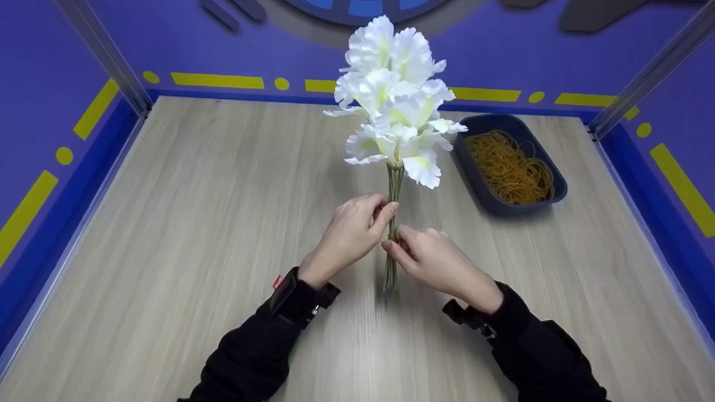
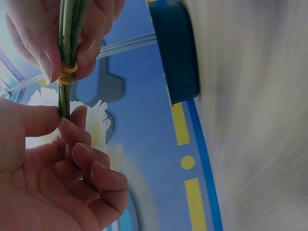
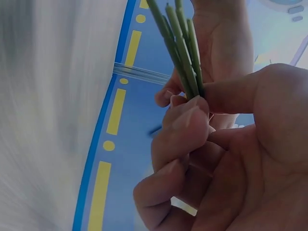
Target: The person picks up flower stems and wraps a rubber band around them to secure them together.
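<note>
A bunch of white flowers (image 1: pixel 396 106) with pale yellow centres stands upright over the middle of the table. Its thin green stems (image 3: pixel 183 53) are gathered together, the cut ends pointing down. Just under the blossoms, my left hand (image 1: pixel 354 231) pinches the stems between thumb and forefinger, its other fingers loosely curled. Lower down, my right hand (image 1: pixel 438 259) pinches them too, thumb against curled fingers. A yellow rubber band (image 2: pixel 67 74) is wound round the stems at the right fingertips, seen in the left wrist view. In the head view, the fingers mostly hide it.
At the back right of the table stands a dark tub (image 1: pixel 477 192) holding many loose rubber bands (image 1: pixel 511 170). The wood-grain table (image 1: pixel 223 167) is bounded by blue-purple panels (image 1: pixel 223 50) at the back and both sides.
</note>
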The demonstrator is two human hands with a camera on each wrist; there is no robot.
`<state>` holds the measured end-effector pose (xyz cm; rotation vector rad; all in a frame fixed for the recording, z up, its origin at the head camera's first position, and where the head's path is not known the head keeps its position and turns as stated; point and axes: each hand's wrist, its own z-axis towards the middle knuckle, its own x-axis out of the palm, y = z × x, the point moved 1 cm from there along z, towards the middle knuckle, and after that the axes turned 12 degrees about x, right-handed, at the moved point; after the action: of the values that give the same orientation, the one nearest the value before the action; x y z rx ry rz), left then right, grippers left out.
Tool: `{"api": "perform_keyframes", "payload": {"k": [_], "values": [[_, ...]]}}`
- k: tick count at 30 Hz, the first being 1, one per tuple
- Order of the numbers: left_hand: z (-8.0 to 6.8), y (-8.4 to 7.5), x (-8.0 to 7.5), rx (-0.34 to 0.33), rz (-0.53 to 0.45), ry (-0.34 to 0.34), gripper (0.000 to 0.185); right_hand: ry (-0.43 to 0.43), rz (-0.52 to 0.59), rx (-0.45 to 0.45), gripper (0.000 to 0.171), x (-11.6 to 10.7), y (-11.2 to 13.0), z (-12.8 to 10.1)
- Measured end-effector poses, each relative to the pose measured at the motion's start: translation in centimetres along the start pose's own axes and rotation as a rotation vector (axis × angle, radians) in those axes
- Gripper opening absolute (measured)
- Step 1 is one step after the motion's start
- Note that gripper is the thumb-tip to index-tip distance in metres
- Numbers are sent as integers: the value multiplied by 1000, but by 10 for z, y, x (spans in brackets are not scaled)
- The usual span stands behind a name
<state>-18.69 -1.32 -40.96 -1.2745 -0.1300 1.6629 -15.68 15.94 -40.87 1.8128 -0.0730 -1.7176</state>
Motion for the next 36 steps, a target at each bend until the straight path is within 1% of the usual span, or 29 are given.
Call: {"api": "perform_keyframes", "payload": {"k": [6,12,17,20,28,31,36], "values": [[1,14,12,-55,-15,39,29,43,-45,32,27,10,-5,6],[1,36,28,-133,-54,56,30,80,-72,76,28,25,-11,13],[-1,50,38,-198,-75,120,32,147,-73,138,31,38,-15,18],[-2,54,41,-221,-81,161,33,175,-81,168,32,42,-16,19],[-4,58,42,-311,-98,265,39,265,-97,153,29,50,-19,17],[-4,58,42,-317,-92,282,40,288,-114,149,29,52,-18,15],[-4,59,42,-330,-80,299,38,330,-149,167,33,53,-17,15]]}}
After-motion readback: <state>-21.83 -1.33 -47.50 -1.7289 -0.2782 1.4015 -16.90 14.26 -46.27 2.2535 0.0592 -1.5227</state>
